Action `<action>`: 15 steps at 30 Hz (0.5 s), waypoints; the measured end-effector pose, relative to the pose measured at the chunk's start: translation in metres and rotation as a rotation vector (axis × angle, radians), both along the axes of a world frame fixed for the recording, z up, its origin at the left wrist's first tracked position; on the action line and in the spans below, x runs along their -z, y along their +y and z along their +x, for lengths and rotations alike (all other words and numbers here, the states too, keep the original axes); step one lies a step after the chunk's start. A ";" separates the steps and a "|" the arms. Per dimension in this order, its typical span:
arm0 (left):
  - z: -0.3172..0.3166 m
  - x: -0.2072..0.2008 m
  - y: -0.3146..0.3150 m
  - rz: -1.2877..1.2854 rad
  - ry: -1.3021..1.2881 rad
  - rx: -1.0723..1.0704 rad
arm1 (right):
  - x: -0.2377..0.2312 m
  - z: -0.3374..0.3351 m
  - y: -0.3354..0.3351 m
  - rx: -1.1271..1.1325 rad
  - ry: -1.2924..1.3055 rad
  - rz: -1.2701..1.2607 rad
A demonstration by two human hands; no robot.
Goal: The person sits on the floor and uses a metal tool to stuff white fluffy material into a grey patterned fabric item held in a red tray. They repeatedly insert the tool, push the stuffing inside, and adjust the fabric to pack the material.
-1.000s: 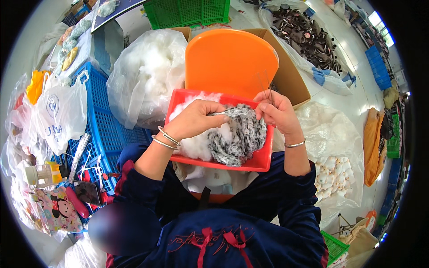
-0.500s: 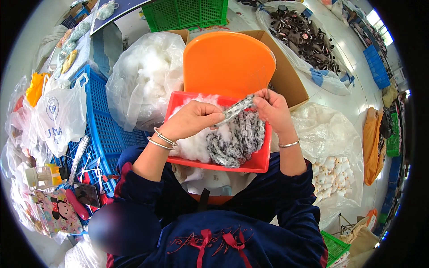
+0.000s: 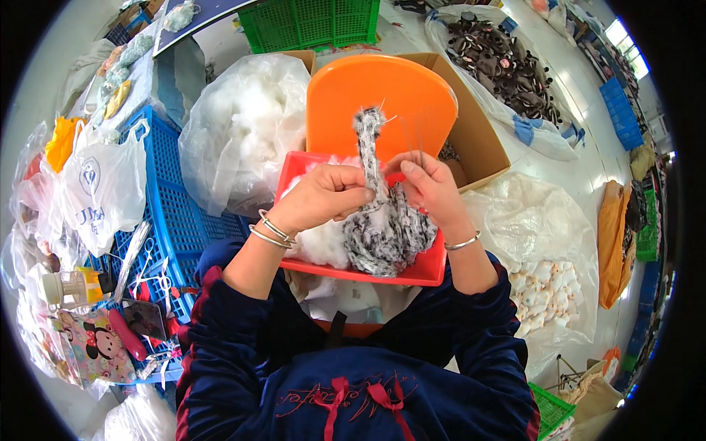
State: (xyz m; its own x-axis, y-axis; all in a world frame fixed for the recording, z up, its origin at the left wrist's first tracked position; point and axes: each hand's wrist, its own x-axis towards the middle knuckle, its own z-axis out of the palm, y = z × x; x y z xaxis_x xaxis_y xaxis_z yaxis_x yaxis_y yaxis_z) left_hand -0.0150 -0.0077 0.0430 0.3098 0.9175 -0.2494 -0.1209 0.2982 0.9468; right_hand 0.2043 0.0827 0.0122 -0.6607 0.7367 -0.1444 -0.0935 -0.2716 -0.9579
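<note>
A fuzzy grey-and-white fabric strip (image 3: 369,151), narrow and tube-like, stands up between my hands with its wider tufted end at the top. My left hand (image 3: 323,197) pinches its lower part between thumb and fingers. Beside it, my right hand (image 3: 432,187) is closed on thin metal prongs (image 3: 421,136) that point upward, and its fingertips come close to the strip. Under both hands is a red plastic bin (image 3: 353,272). It holds white fluffy stuffing (image 3: 320,239) on the left and a heap of similar grey-and-white fuzzy pieces (image 3: 386,239) on the right.
An orange chair back (image 3: 375,88) rises behind the bin, with a cardboard box (image 3: 478,140) beside it. A clear bag of stuffing (image 3: 243,125) and blue crates (image 3: 165,198) stand left. Plastic sheeting with small pale pieces (image 3: 544,294) lies right; dark plush pieces (image 3: 500,66) lie far right.
The strip has swung from lying slanted between both hands to standing upright in my left hand. My right hand has let go of its far end and moved lower and left.
</note>
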 end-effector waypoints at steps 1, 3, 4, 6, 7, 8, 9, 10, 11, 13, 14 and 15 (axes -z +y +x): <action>0.002 0.000 0.000 0.012 -0.013 0.000 | -0.003 -0.003 -0.005 -0.037 0.030 -0.017; 0.004 0.003 0.000 0.057 -0.030 -0.009 | -0.008 -0.010 -0.014 -0.111 0.090 -0.052; 0.005 0.007 0.002 0.090 -0.034 -0.019 | -0.008 -0.010 -0.014 -0.157 0.031 -0.002; 0.006 0.009 0.002 0.133 -0.043 -0.042 | -0.008 -0.012 -0.014 -0.177 0.022 -0.012; 0.007 0.008 0.001 0.142 -0.048 -0.054 | -0.008 -0.013 -0.013 -0.187 0.017 -0.016; 0.007 0.008 0.001 0.152 -0.053 -0.068 | -0.008 -0.015 -0.013 -0.169 -0.010 -0.004; 0.008 0.008 0.002 0.154 -0.013 -0.084 | -0.007 -0.016 -0.012 -0.148 -0.040 0.009; 0.009 0.008 0.002 0.157 0.027 -0.101 | -0.006 -0.016 -0.012 -0.127 -0.070 0.021; 0.010 0.009 0.003 0.159 0.068 -0.118 | -0.004 -0.015 -0.011 -0.115 -0.057 0.016; 0.011 0.016 0.006 0.133 0.124 -0.223 | 0.001 -0.015 -0.011 -0.105 -0.026 0.005; 0.012 0.019 0.007 0.120 0.152 -0.274 | -0.001 -0.015 -0.012 -0.088 -0.022 0.015; 0.012 0.019 0.008 0.107 0.142 -0.275 | -0.004 -0.016 -0.012 -0.069 -0.018 0.024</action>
State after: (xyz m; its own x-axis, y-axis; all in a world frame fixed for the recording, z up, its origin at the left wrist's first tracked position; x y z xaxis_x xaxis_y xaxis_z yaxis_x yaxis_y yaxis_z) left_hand -0.0032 -0.0001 0.0241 0.0161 0.9852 -0.1705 -0.0474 0.1710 0.9841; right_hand 0.1884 0.0703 0.0158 -0.7078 0.6926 -0.1391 -0.0583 -0.2534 -0.9656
